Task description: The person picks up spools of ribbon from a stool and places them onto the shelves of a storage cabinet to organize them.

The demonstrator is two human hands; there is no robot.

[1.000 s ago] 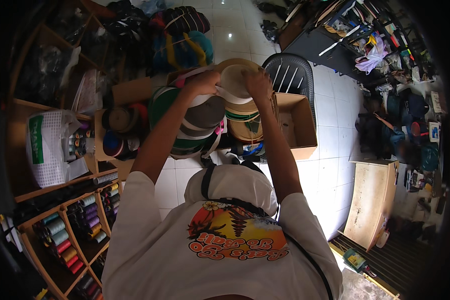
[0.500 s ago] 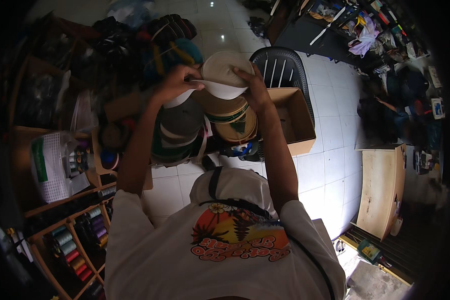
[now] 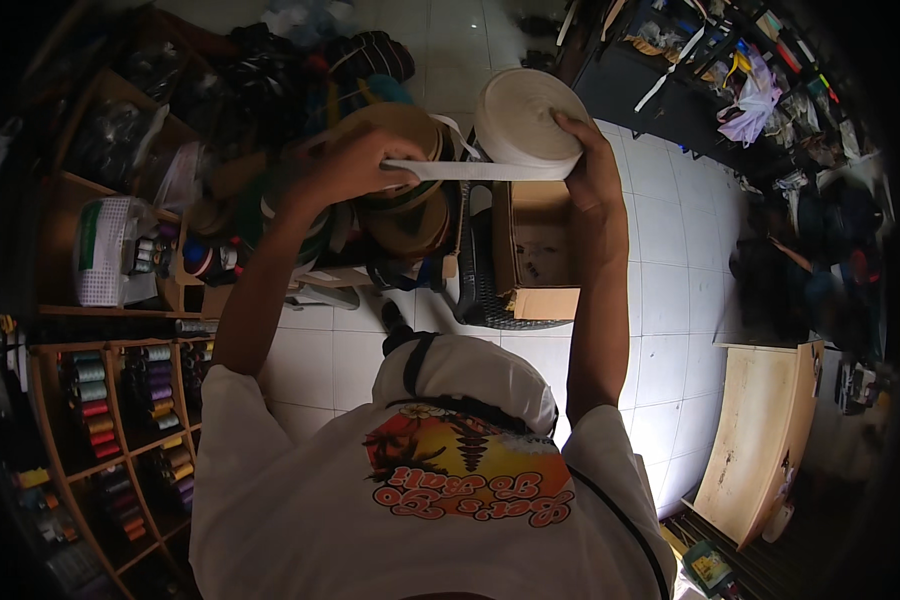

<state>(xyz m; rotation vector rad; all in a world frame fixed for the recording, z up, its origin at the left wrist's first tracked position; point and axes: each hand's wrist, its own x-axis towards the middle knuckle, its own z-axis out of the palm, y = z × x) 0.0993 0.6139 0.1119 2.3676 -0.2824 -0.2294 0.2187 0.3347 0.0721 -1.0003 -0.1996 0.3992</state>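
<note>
My right hand (image 3: 596,165) grips a wide roll of white webbing (image 3: 518,115) by its right side, thumb on the flat face. A length of the webbing (image 3: 490,171) runs off the roll, stretched nearly straight to the left. There my left hand (image 3: 350,170) pinches it between thumb and fingers. Below my left hand stand stacked rolls of tan strap (image 3: 410,228) and a green roll (image 3: 255,212), partly covered by my arm. An open cardboard box (image 3: 548,303) sits on a black woven chair (image 3: 477,275), beneath the held roll.
Wooden compartments on the left hold thread spools (image 3: 92,390) in several colours. Above them stands a white perforated basket (image 3: 103,255). A light wooden cabinet (image 3: 755,430) is at the right. Farther off, a purple plastic bag (image 3: 755,108) hangs by a cluttered dark table.
The roll has moved right with my right hand, away from the stacked rolls. The webbing, slack before, now stretches straight between my hands. More of the box and chair shows.
</note>
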